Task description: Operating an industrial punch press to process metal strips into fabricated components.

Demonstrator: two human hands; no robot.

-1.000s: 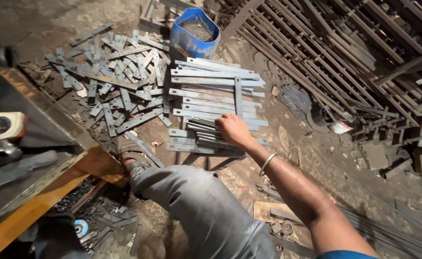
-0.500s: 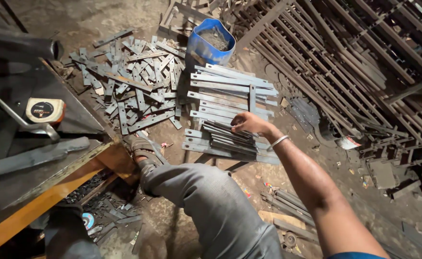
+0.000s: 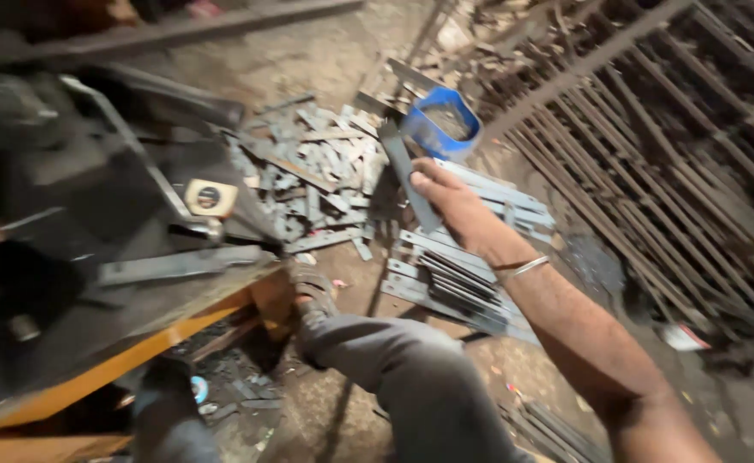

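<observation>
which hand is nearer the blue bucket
Right. The right hand holds a flat metal strip just below-left of the blue bucket. The left hand is not in view.

Grey metal strip — blue bucket, seemingly.

A flat grey metal strip, long and narrow, is lifted above the floor, tilted, its lower end gripped in the right hand.
</observation>
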